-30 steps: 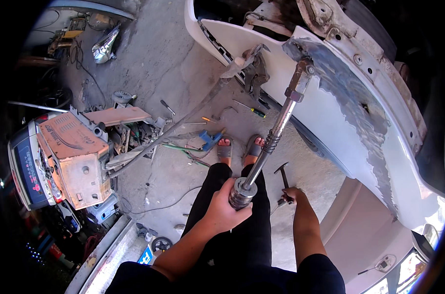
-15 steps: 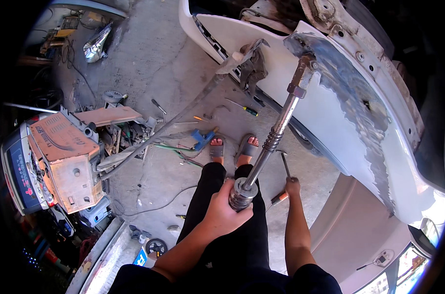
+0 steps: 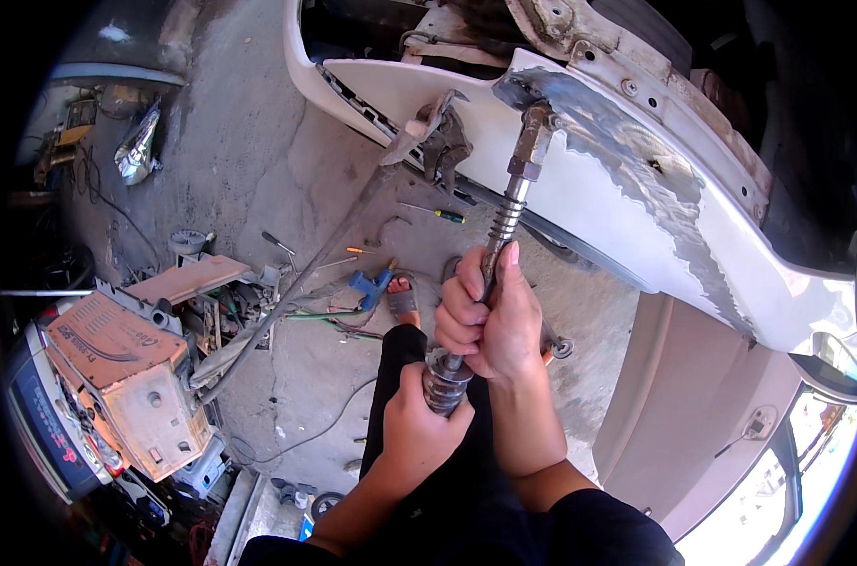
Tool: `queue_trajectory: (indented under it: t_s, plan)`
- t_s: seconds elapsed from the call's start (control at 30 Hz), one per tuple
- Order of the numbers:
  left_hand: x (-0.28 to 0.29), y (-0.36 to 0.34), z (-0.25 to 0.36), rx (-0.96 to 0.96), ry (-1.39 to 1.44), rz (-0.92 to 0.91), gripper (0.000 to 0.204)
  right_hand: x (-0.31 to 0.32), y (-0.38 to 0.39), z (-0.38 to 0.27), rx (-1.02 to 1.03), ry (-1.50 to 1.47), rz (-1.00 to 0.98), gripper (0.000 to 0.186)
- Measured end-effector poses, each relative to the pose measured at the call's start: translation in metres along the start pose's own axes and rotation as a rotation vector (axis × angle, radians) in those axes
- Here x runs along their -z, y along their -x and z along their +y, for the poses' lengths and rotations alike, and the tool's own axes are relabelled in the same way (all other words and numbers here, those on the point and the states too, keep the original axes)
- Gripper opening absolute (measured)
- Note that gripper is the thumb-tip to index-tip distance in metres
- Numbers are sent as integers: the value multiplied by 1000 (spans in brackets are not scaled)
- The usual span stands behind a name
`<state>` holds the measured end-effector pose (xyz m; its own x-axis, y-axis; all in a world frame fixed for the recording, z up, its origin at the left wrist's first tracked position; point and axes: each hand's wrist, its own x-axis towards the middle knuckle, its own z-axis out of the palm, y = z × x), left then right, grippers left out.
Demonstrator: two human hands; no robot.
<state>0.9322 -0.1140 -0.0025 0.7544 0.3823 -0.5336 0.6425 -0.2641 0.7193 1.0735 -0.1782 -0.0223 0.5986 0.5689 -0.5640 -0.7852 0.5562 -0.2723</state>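
A boxy orange machine point(image 3: 117, 344) sits at the left, a flat orange board point(image 3: 194, 278) just beside it and a thick grey cable point(image 3: 304, 275) near it. On the concrete floor point(image 3: 235, 132) lie a blue gun-shaped tool point(image 3: 368, 289) and 2 screwdrivers, 1 green-handled point(image 3: 450, 216), 1 orange-handled point(image 3: 357, 250). A shiny silver thing point(image 3: 139, 149) lies farther off.

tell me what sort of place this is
Probably a vehicle body repair workshop: a white car panel with a grey patch, an orange box-shaped machine with a thick cable, and a screwdriver on the floor.
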Motion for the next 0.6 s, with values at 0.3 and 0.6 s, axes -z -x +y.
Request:
queue_trajectory:
  t_s: [0.3,0.6]
  plan:
    - [54,12,31,18,97,-250,42,-2,-23,27,-110,-916,-917,48]
    - [74,-18,-30,404,1330,-1056,44,-65,10,12,86,69,241,41]
